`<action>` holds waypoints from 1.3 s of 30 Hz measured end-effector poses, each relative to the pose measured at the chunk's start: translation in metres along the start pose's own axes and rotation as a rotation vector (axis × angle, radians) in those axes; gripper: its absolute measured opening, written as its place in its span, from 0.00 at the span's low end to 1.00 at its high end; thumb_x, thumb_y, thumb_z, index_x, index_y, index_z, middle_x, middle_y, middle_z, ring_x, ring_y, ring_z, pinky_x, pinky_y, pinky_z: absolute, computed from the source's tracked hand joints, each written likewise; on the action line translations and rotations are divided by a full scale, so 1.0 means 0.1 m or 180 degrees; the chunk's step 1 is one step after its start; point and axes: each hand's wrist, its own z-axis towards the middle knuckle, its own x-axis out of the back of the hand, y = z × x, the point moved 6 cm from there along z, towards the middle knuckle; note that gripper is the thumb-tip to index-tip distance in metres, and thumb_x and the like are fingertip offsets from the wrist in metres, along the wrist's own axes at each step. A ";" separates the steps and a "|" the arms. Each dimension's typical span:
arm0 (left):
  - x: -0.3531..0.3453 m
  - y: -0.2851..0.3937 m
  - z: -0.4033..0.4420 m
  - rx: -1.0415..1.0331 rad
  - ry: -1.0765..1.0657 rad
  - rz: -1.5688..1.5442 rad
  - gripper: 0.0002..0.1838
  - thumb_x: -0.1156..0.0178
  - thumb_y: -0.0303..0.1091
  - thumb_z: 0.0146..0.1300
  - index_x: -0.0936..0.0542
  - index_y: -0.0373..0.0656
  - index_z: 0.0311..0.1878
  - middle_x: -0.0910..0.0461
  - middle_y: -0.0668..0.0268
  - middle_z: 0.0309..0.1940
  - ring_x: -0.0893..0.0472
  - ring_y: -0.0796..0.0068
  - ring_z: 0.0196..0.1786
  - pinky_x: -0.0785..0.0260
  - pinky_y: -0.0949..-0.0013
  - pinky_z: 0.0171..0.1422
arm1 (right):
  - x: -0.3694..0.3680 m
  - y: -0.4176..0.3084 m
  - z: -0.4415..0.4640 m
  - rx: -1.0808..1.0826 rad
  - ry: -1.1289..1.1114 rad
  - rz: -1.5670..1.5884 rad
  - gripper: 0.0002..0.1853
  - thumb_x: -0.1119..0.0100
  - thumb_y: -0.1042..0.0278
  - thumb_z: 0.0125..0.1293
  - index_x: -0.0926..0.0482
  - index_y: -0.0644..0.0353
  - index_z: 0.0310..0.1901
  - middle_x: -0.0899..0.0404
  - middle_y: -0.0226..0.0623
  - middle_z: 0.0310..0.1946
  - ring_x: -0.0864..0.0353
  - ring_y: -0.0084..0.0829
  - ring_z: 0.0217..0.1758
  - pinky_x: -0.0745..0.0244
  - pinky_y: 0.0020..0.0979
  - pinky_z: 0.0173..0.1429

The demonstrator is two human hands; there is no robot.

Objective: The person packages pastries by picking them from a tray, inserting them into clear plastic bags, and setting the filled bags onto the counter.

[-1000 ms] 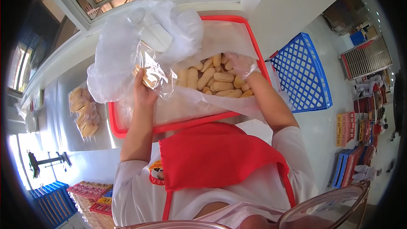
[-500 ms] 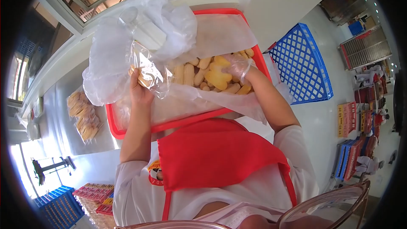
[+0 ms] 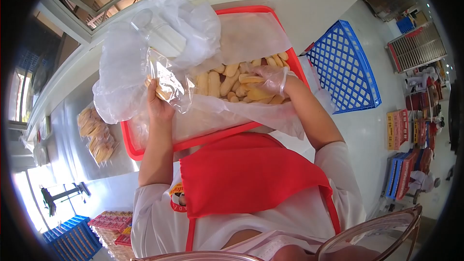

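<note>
Left fingers: the bare left hand is closed on the lower part of a clear bag, thumb against the film.
Right fingers: the right hand, in a clear glove, is partly curled over the loose biscuits; from where I stand I cannot tell how wide the fingertips part, or whether they grip a piece.
Bag in hand: some biscuits show through the film beside the left thumb; I judge it partly filled, the amount hidden by glare.
Bagged so far: wrapped biscuits lie apart from the left fingers, out to their left on the steel counter; packet count unclear.
Loose yet: many finger-shaped biscuits lie in a heap between the two hands and under the right fingers; by my estimate, most of the visible stock is unbagged.
Yellow pieces: flatter, yellower biscuits sit just below the right fingers, on the wearer's side.
Liner: translucent paper lies beyond the right fingers and also on their near side, around the heap.
Tray: the red rim runs nearer the wearer than both hands.
White plastic: a crumpled sheet bunches beyond and left of the left fingers.
Crate: blue lattice, well to the right of the right fingers.
</note>
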 end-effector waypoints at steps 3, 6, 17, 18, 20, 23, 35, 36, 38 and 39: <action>-0.01 0.01 0.00 -0.0002 -0.0057 0.0040 0.19 0.49 0.39 0.61 0.32 0.41 0.53 0.24 0.61 0.44 0.24 0.63 0.48 0.33 0.51 0.56 | 0.12 -0.07 -0.13 -0.0039 -0.0164 0.0067 0.33 0.42 0.59 0.54 0.39 0.51 0.62 0.33 0.45 0.56 0.32 0.40 0.58 0.40 0.30 0.62; -0.03 0.01 -0.02 -0.0039 -0.0011 0.0068 0.19 0.49 0.38 0.61 0.32 0.41 0.53 0.24 0.60 0.44 0.24 0.63 0.48 0.32 0.51 0.56 | 0.00 0.10 0.02 0.0033 -0.0367 -0.0097 0.33 0.43 0.61 0.55 0.40 0.49 0.64 0.34 0.45 0.57 0.35 0.38 0.60 0.41 0.29 0.62; -0.01 0.03 -0.03 -0.0137 0.0137 0.0047 0.18 0.48 0.37 0.60 0.31 0.42 0.52 0.25 0.61 0.44 0.25 0.62 0.48 0.32 0.51 0.55 | -0.07 -0.07 -0.11 0.1526 0.0744 -0.1010 0.26 0.44 0.71 0.52 0.32 0.48 0.56 0.29 0.36 0.49 0.31 0.41 0.52 0.33 0.35 0.54; -0.01 0.03 -0.02 -0.0128 0.0164 0.0062 0.18 0.47 0.37 0.60 0.31 0.42 0.52 0.25 0.61 0.44 0.25 0.63 0.48 0.32 0.51 0.55 | -0.03 -0.06 -0.17 0.1511 0.1042 -0.0872 0.25 0.42 0.70 0.50 0.30 0.51 0.53 0.28 0.36 0.48 0.31 0.41 0.52 0.33 0.36 0.54; 0.00 0.03 -0.03 -0.0110 0.0208 0.0071 0.18 0.47 0.37 0.60 0.31 0.42 0.52 0.25 0.61 0.43 0.25 0.63 0.48 0.32 0.50 0.55 | -0.02 -0.05 -0.34 0.1834 0.1183 -0.1083 0.26 0.41 0.67 0.51 0.31 0.50 0.54 0.28 0.38 0.48 0.30 0.43 0.50 0.31 0.37 0.52; -0.02 0.02 -0.03 -0.0071 0.0185 0.0077 0.18 0.47 0.37 0.59 0.31 0.42 0.51 0.25 0.61 0.43 0.25 0.63 0.48 0.32 0.50 0.55 | -0.17 0.02 -0.44 0.1600 0.1086 -0.1032 0.27 0.41 0.60 0.53 0.32 0.50 0.56 0.28 0.41 0.48 0.27 0.45 0.48 0.30 0.38 0.50; -0.03 -0.01 -0.01 -0.0047 0.0057 0.0128 0.16 0.49 0.37 0.61 0.30 0.42 0.51 0.24 0.63 0.44 0.23 0.65 0.47 0.28 0.57 0.52 | -0.28 -0.04 -0.64 0.1585 0.0744 -0.0720 0.30 0.44 0.47 0.55 0.35 0.49 0.58 0.32 0.43 0.55 0.32 0.45 0.56 0.34 0.38 0.56; -0.02 -0.01 -0.01 -0.0035 0.0037 0.0107 0.16 0.49 0.37 0.61 0.30 0.42 0.51 0.24 0.62 0.44 0.23 0.65 0.47 0.28 0.57 0.52 | -0.30 -0.07 -0.65 0.1727 0.0746 -0.0884 0.30 0.44 0.46 0.54 0.35 0.49 0.58 0.33 0.42 0.56 0.34 0.44 0.58 0.34 0.38 0.57; 0.00 -0.02 -0.01 -0.0017 0.0029 0.0085 0.16 0.49 0.36 0.61 0.30 0.42 0.51 0.24 0.62 0.44 0.23 0.65 0.47 0.28 0.58 0.51 | -0.36 -0.08 -0.67 0.1446 0.0727 -0.1042 0.31 0.43 0.47 0.53 0.35 0.47 0.59 0.37 0.40 0.60 0.39 0.43 0.62 0.37 0.38 0.59; 0.01 -0.02 0.00 -0.0010 0.0036 0.0086 0.17 0.49 0.36 0.61 0.30 0.42 0.51 0.24 0.62 0.44 0.23 0.65 0.47 0.28 0.58 0.51 | -0.39 -0.10 -0.68 0.1305 0.0723 -0.1122 0.31 0.43 0.48 0.53 0.36 0.46 0.59 0.39 0.39 0.61 0.41 0.42 0.64 0.38 0.38 0.61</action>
